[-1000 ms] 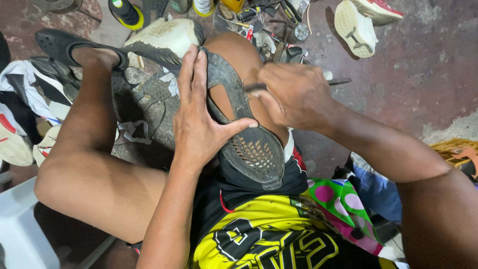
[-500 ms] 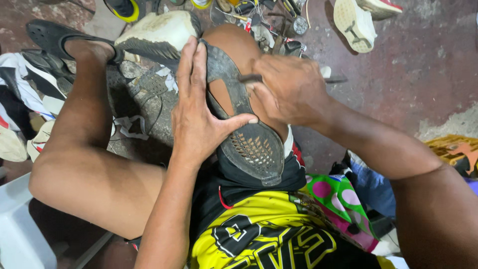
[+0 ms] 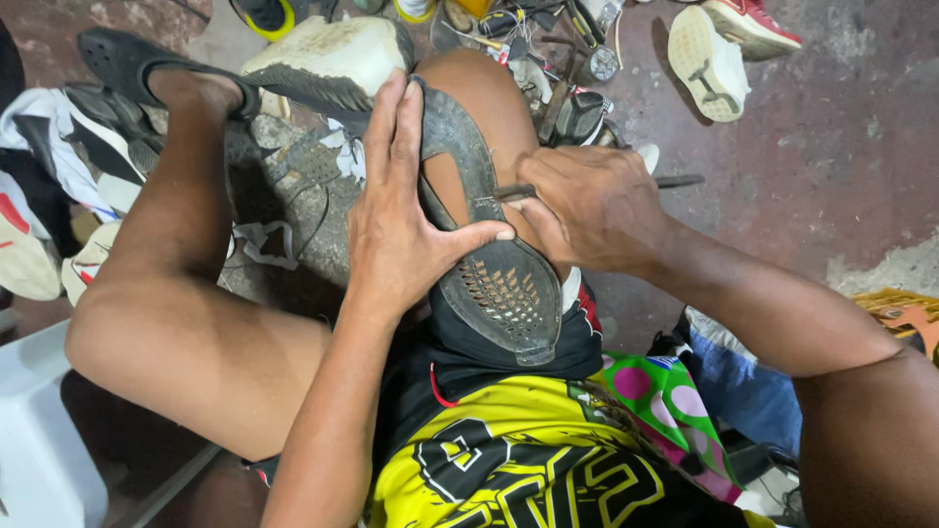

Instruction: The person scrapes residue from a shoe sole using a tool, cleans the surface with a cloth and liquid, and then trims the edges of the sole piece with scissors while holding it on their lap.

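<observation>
A dark rubber shoe sole (image 3: 499, 293) with a perforated heel lies along my right thigh, heel toward my body. My left hand (image 3: 396, 220) lies flat on the sole's left edge, fingers stretched toward the toe and thumb pressed across its middle. My right hand (image 3: 592, 210) is closed around a thin metal tool (image 3: 514, 193) whose tip touches the sole's inner edge just above my left thumb. The tool's far end (image 3: 677, 181) sticks out past the hand.
A worn white-and-black shoe (image 3: 328, 64) lies by my left foot, which wears a black sandal (image 3: 132, 64). Loose tools and a round tin (image 3: 602, 61) sit ahead. A white shoe sole (image 3: 706, 68) lies on the concrete floor at the upper right. More shoes pile at the left.
The view has shifted a little. My right hand has drawn the tool slightly down and toward my body along the sole. My left hand keeps its press on the sole.
</observation>
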